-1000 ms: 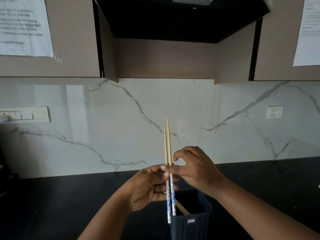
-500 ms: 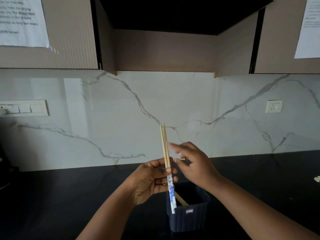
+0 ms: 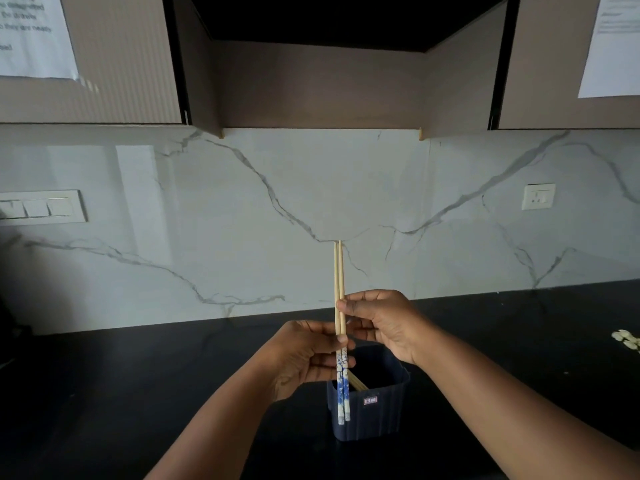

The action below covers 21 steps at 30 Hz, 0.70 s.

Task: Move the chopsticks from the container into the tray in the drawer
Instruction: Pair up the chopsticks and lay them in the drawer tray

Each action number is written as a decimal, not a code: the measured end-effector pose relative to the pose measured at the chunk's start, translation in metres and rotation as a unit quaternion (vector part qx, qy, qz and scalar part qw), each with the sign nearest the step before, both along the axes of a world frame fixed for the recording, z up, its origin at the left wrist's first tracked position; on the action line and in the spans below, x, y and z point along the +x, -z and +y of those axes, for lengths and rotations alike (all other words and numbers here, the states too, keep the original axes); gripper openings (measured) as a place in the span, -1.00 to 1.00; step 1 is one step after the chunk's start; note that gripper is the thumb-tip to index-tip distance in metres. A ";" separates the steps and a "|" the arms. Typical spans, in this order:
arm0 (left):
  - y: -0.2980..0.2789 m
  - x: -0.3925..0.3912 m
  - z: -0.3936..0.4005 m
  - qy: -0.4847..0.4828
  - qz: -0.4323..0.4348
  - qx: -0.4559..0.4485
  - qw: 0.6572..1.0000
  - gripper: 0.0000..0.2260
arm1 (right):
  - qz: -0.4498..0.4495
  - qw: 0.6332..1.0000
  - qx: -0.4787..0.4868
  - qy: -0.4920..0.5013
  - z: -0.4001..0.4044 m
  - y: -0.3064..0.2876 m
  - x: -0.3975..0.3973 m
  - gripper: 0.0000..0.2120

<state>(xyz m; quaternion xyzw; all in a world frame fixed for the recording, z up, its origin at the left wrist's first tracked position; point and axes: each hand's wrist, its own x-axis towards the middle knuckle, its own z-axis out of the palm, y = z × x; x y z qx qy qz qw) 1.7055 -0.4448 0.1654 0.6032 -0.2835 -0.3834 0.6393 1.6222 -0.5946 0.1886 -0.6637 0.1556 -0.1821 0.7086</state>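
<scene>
Landmark: we take the dark blue container as our reference; it stands on the black table, low in the middle of the head view, and bears a small label on its near wall.

Chopsticks in hand: a pair of chopsticks is held upright just above the container's left rim, bare wooden tips up, blue-and-white patterned ends down in front of its near-left corner.

Left hand: our left hand, just left of the container and above its rim, grasps the pair with thumb and curled fingers near the top of the patterned part.

Right hand: our right hand, above the container's far side, pinches the same pair higher up, at the bare wood, between thumb and fingertips.

Chopsticks in container: further wooden sticks lean inside the container, just right of the held pair; we cannot tell how many.

Surface: the table is dark and matt and runs left and right of the container; a small pale object lies well to the container's right, too blurred to name.

Wall: behind the container rises a white marble backsplash with grey veins, carrying a switch panel far left and a socket far right.

Above: brown cabinets hang over the container, with a dark recess between them and sheets of paper taped to the left and right doors.
</scene>
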 end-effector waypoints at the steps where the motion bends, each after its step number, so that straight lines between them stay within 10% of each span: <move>1: 0.000 -0.001 0.000 -0.004 -0.006 0.001 1.000 -0.85 | 0.002 1.000 -0.004 0.001 0.000 0.001 -0.001 -0.86; 12: 0.033 -0.021 -0.025 -0.055 -0.154 0.032 0.986 -0.90 | 0.000 0.998 -0.024 -0.055 -0.023 0.026 -0.020 -0.88; 16: 0.072 -0.027 -0.020 -0.159 -0.418 0.061 0.892 -0.75 | -0.017 0.995 -0.088 -0.052 -0.038 0.057 -0.038 -0.96; 21: 0.143 -0.010 0.000 -0.250 -0.547 0.144 0.786 -0.66 | 0.097 0.963 -0.191 -0.162 -0.040 0.132 -0.063 -0.94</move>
